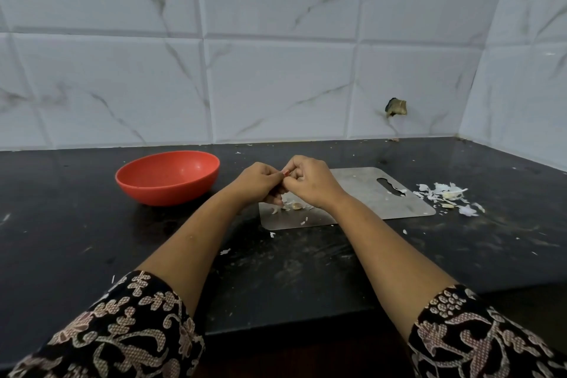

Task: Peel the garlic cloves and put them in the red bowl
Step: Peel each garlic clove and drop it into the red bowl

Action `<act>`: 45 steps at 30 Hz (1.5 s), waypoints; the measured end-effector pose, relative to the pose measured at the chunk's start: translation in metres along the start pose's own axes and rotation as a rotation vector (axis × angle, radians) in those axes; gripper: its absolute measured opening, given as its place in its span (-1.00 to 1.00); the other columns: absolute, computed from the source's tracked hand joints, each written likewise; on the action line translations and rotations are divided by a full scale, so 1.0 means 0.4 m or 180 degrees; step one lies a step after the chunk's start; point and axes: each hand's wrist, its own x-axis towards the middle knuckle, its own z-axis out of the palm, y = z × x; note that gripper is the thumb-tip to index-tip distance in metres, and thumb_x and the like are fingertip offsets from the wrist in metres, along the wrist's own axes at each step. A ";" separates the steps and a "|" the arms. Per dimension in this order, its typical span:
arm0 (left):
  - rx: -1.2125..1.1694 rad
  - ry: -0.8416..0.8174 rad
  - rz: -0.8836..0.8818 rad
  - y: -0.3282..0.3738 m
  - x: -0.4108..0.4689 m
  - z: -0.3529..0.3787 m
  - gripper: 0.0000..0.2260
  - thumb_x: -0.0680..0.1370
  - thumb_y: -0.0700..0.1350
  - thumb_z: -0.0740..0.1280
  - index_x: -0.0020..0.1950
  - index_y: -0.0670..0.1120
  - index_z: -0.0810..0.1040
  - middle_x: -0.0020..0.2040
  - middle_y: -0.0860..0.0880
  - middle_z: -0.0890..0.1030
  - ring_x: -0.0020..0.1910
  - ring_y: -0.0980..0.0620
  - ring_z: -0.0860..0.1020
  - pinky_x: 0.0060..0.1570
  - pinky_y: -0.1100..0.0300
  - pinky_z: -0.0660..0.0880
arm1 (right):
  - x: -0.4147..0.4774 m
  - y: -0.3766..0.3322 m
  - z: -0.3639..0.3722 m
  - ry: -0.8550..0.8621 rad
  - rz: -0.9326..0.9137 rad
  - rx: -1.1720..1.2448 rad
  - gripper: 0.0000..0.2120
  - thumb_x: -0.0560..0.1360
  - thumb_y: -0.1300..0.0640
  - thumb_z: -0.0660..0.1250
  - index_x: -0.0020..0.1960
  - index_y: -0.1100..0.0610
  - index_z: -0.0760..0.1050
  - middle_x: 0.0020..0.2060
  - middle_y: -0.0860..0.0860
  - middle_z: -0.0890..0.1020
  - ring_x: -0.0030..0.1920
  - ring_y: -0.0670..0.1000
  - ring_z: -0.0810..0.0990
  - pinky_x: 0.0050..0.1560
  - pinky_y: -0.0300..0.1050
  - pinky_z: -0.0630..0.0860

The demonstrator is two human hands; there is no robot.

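- Head view, hands: the left hand [260, 184] and the right hand [310, 184] meet above the left part of the steel board [362, 190]. Both have their fingers curled tight, with the fingertips touching.
- The item they pinch is hidden behind the fingers. We judge it to be a garlic clove in the middle of peeling, but we cannot confirm how much skin remains.
- Head view, task items: the red bowl [165, 193] stands on the counter [92, 239], left of the hands and apart from them. We see no cloves in the part of its interior that shows.
- A loose clove [297, 205], or a piece of one, lies on the board just below the hands among small skin flakes.
- A peel pile [448, 193] lies on the counter past the right edge of the board.
- Risk 1: the pinched item is small and its skin is slick. Uneven fingertip pressure could shoot it onto the dark counter or off the near edge.
- Risk 2: the bowl is off to one side. A toss instead of a carried placement could miss the rim.
- Risk 3: flakes cling to fingers. Skin could travel into the bowl with the clove if we do not shed it first.
- Risk 4: the loose clove sits among peel. We could sweep it aside with the waste.
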 end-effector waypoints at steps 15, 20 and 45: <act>0.0103 0.0076 0.0161 -0.005 0.001 0.009 -0.66 0.69 -0.15 0.09 -0.19 -0.19 0.53 -0.35 -0.03 0.53 -0.49 0.16 0.53 -0.34 0.30 0.53 | 0.002 -0.001 0.002 0.0071 0.0313 0.0432 -0.93 0.50 0.25 0.28 -0.09 0.22 0.54 -0.37 0.08 0.65 -0.41 -0.08 0.51 -0.43 -0.30 0.42; -0.0164 0.0115 0.0089 -0.020 0.012 -0.007 -0.73 0.67 -0.15 0.17 -0.18 -0.15 0.53 -0.31 -0.04 0.52 -0.47 0.16 0.54 -0.28 0.29 0.56 | 0.007 -0.001 -0.003 -0.0200 0.0848 0.1379 -0.85 0.49 0.32 0.20 -0.10 0.20 0.54 -0.34 0.08 0.62 -0.57 -0.17 0.32 -0.52 -0.29 0.24; 0.2017 0.0784 0.0484 -0.031 0.009 -0.002 -0.86 0.59 -0.10 0.30 0.00 -0.15 0.60 -0.16 -0.10 0.61 -0.29 -0.01 0.53 -0.09 0.11 0.54 | 0.024 0.039 0.008 -0.0366 0.0789 0.0623 -0.81 0.64 0.16 0.17 0.04 0.09 0.57 -0.16 -0.04 0.63 -0.25 -0.13 0.50 -0.20 -0.23 0.42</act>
